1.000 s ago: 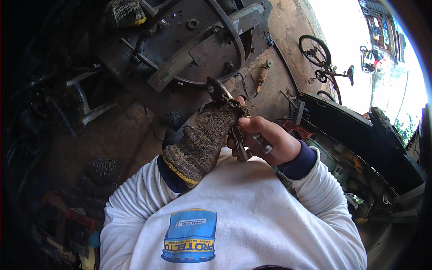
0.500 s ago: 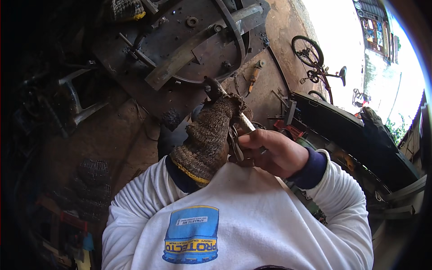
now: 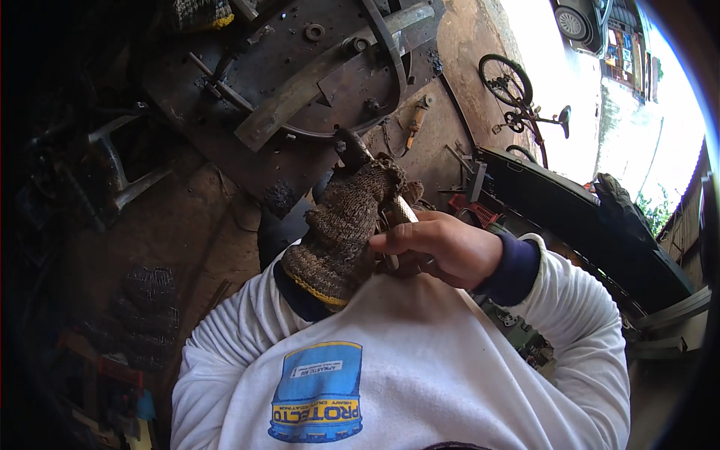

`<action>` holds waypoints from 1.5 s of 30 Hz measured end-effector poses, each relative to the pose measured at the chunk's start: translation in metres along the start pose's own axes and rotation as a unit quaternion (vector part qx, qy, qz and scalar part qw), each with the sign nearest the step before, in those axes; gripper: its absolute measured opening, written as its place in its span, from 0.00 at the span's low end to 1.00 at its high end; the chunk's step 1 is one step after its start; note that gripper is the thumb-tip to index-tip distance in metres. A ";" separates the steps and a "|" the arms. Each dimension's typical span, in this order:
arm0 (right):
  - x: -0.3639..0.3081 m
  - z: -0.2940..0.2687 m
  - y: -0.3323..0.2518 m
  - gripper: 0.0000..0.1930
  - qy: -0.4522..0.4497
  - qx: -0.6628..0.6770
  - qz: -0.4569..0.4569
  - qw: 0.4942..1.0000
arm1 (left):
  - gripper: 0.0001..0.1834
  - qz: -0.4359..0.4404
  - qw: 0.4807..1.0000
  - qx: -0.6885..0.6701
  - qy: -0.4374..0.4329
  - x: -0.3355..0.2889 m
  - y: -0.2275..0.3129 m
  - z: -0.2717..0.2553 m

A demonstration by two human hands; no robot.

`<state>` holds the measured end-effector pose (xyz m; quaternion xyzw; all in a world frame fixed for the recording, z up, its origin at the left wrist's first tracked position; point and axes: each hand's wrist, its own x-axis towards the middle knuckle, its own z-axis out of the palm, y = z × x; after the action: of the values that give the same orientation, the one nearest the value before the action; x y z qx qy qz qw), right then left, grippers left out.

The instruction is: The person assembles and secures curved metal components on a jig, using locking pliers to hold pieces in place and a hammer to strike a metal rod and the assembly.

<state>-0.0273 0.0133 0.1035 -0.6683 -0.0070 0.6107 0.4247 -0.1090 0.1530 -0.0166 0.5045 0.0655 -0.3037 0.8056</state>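
Note:
My left hand (image 3: pixel 349 206) wears a brown knitted glove with a yellow cuff edge and is closed around a metal hand tool (image 3: pixel 406 211). The tool has a dark, blunt end above the glove and a pale knurled shaft slanting down to the right. I cannot make out its exact kind. My bare right hand (image 3: pixel 454 251) closes on the tool's lower part from the right, its thumb against the glove. A narrow metal end pokes out below that thumb. The right fingertips are partly hidden.
Ahead lies a dark steel plate (image 3: pixel 195 97) carrying a flat bar (image 3: pixel 300 90), a curved metal band (image 3: pixel 395 71) and a washer (image 3: pixel 314 31). Beyond are an orange hand tool (image 3: pixel 417 124), a bicycle (image 3: pixel 525 112) and a long black box (image 3: pixel 547 187). Another knitted glove (image 3: pixel 199 13) lies far left.
My right hand has shifted slightly left and its thumb now reaches the glove, covering more of the tool. The view has turned a little, and a car shows at the upper right.

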 end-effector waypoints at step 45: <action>-0.050 0.012 -0.024 0.19 0.245 -0.120 0.043 0.961 | 0.15 0.094 0.982 0.162 0.033 0.004 0.028 0.014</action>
<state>-0.0381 0.0091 0.1586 -0.8433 0.0528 0.4405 0.3033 -0.0929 0.1478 0.0101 0.6424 -0.0059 -0.2160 0.7353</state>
